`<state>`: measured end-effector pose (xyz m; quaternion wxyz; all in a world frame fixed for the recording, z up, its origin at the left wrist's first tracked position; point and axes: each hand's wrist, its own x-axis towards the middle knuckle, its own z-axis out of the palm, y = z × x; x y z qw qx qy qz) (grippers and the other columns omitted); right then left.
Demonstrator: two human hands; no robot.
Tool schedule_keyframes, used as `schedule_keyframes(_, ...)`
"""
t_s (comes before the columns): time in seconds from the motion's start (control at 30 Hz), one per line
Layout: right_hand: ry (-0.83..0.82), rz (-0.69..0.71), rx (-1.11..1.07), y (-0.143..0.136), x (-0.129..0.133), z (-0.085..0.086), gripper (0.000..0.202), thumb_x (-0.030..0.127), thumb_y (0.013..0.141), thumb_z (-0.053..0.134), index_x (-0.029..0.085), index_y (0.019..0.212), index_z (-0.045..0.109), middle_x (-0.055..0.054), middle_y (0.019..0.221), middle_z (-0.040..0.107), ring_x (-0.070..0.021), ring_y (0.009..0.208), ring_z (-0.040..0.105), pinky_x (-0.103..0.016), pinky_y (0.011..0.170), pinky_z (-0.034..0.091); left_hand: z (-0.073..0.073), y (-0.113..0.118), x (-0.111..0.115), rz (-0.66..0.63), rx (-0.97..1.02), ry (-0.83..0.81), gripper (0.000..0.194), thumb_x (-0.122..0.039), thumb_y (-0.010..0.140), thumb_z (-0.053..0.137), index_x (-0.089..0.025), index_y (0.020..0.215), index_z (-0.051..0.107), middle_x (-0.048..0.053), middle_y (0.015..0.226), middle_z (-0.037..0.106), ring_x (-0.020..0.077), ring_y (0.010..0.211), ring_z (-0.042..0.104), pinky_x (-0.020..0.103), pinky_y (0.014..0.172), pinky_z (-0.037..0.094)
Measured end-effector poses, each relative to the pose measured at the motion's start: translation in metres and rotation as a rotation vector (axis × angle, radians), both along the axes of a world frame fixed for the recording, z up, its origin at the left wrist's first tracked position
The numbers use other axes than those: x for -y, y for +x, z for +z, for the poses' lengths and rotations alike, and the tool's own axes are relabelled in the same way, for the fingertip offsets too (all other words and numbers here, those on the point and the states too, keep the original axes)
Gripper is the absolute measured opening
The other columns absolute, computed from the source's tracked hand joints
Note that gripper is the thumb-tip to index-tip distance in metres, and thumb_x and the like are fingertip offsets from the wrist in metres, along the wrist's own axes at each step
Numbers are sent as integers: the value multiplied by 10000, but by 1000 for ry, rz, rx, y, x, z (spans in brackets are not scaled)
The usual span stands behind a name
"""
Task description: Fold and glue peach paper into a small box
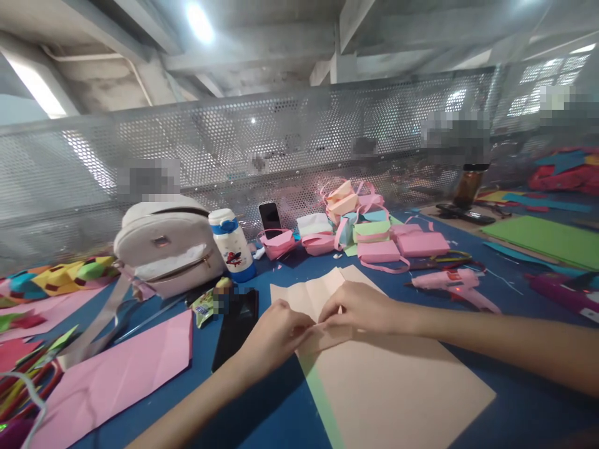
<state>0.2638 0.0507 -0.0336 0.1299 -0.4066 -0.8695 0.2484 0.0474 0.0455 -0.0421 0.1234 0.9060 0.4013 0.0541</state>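
Both hands pinch the near edge of a creased peach paper sheet (306, 294), which shows fold lines and bends up in front of me. My left hand (281, 330) has its fingers closed at the fold's left part. Close beside it, my right hand (358, 308) presses the same fold with thumb and fingers together. Under them lies a larger stack of flat peach paper (397, 380), with a green sheet (322, 399) showing along its left edge. The fingertips partly hide the fold.
A pink glue gun (452, 284) lies right of the paper, small folded paper bags (379, 249) behind it. To the left are a dark phone (238, 327), a white bottle (233, 246), a cream backpack (171, 243) and pink paper (126, 368). A perforated metal panel (290, 137) stands behind.
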Motion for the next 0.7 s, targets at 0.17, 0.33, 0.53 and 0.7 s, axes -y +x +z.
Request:
schedule_keyframes(0.17, 61, -60, -81, -5, 5, -8, 163, 189, 844, 656, 218, 813, 813, 0, 769, 776, -155, 700, 634, -234, 615, 339, -9, 6, 6, 26, 25, 25, 380, -256, 982, 486, -165, 649, 642, 23, 604, 644, 137, 564, 451, 285, 744, 372)
schedule_keyframes(0.33, 124, -54, -43, 6, 14, -12, 143, 168, 828, 643, 209, 829, 779, -6, 830, 772, -172, 765, 641, -249, 646, 341, -13, -5, 13, 4, 92, 41, 353, -195, 941, 534, -164, 596, 603, -3, 588, 641, 122, 560, 451, 314, 833, 378)
schedule_keyframes(0.53, 123, -59, -45, 15, 24, -7, 152, 139, 806, 641, 214, 792, 771, 11, 803, 769, -168, 752, 654, -256, 676, 376, -8, -15, 22, 1, 152, 36, 242, -170, 895, 623, -187, 663, 693, -8, 697, 748, 129, 619, 568, 353, 928, 372)
schedule_keyframes(0.7, 246, -23, 40, 20, 21, -1, 210, 118, 857, 595, 213, 828, 780, -14, 890, 786, -199, 845, 687, -282, 706, 413, -1, -15, 25, -8, 132, 130, 238, -182, 905, 625, -191, 682, 708, -13, 677, 751, 128, 589, 569, 392, 973, 365)
